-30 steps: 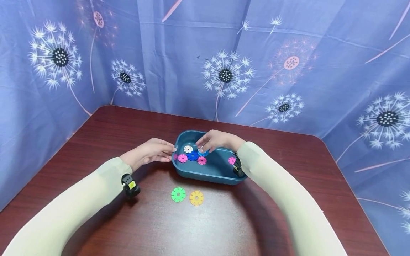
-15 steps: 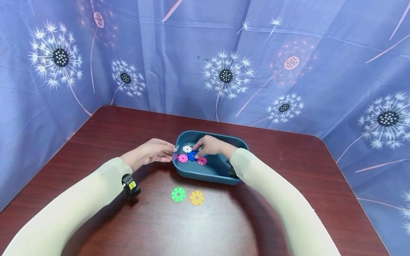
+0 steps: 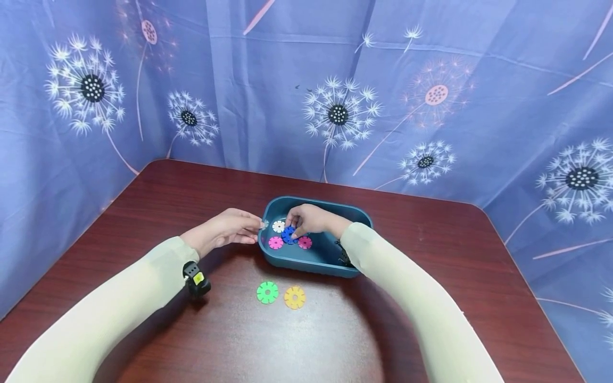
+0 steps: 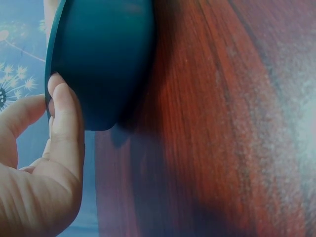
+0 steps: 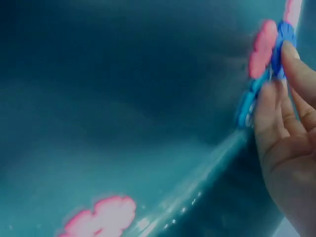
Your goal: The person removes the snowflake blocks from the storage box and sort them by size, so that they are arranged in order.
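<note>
A dark teal plastic tub [image 3: 311, 266] sits on the table. My left hand [image 3: 230, 227] pinches the rim at its left end, thumb and fingertips on either side in the left wrist view. Inside the tub, my right hand [image 3: 313, 219] pinches a dark blue notched disc [image 3: 289, 235] between thumb and fingers. Around it lie a white disc [image 3: 279, 226], a pink disc [image 3: 275, 243] and a second pink disc [image 3: 305, 242]. The right wrist view shows a light blue disc [image 5: 248, 106] near the fingers and a pink disc [image 5: 101, 217] farther off, hidden by my right forearm in the head view.
In front of the tub, a green disc [image 3: 267, 292] and an orange disc [image 3: 294, 298] lie side by side on the reddish-brown table [image 3: 191, 186]. A blue dandelion-print curtain [image 3: 268, 96] hangs behind the table and along its sides.
My right hand has moved left and lower in the tub and taken hold of the dark blue disc. Nearby pink discs have shifted slightly. The left hand stays at the rim.
</note>
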A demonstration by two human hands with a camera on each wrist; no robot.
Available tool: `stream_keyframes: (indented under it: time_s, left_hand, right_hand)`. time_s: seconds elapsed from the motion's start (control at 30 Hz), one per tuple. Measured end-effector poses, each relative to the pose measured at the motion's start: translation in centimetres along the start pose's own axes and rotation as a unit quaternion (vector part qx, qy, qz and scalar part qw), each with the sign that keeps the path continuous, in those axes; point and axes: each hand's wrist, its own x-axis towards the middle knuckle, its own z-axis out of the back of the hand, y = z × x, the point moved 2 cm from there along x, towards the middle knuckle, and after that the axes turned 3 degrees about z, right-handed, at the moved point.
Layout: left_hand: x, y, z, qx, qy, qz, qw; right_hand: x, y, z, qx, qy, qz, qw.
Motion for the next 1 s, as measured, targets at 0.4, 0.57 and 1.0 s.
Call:
stream_keyframes:
  time_s: [0.4,0.57,1.0]
  left_hand:
    - [-0.1,-0.2,0.0,0.0,-0.001,0.002,1.0]
    - [-0.1,-0.2,0.0,-0.004,0.001,-0.002,1.0]
    - [-0.2,-0.1,-0.1,-0.003,-0.008,0.005,1.0]
  right_hand:
    - [-1.6,-0.6,2.4,0.118,-0.034,-0.028,0.992]
    - [-3.1,0.2,4.4,0.134,-0.041,-0.026,0.9899]
    - [-10.3,2.1,5.1,0.281,-0.113,-0.096,0.9482]
